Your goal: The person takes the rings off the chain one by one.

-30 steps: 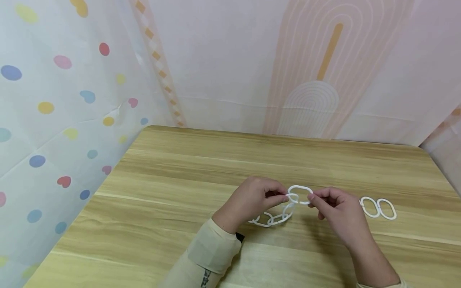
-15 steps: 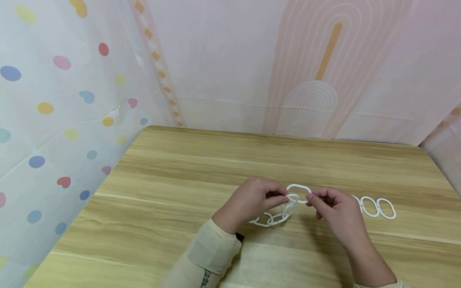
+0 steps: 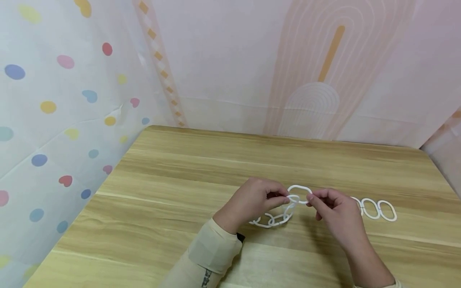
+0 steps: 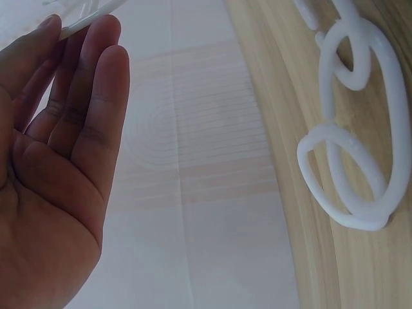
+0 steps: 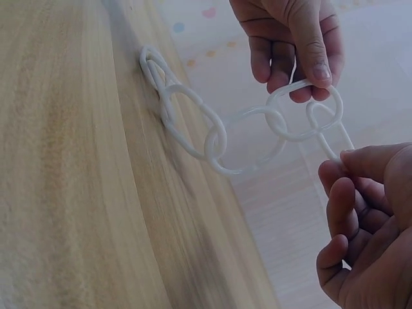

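In the head view, my left hand pinches the end link of a white plastic chain between thumb and fingers. Several joined links hang from it and trail down to the table. My right hand pinches another white oval link by its right end. In the right wrist view this link passes through the end link; whether its gap is closed is too small to tell. The left wrist view shows lower chain links close up, beside my left hand.
Loose white oval links lie in a row on the wooden table, right of my right hand, which partly covers one. Patterned cloth hangs behind the table and along its left side.
The right hand and its link shift very slightly left and then back. Both hands keep their pinch, and the chain hangs almost unchanged. The head view tilts a little.
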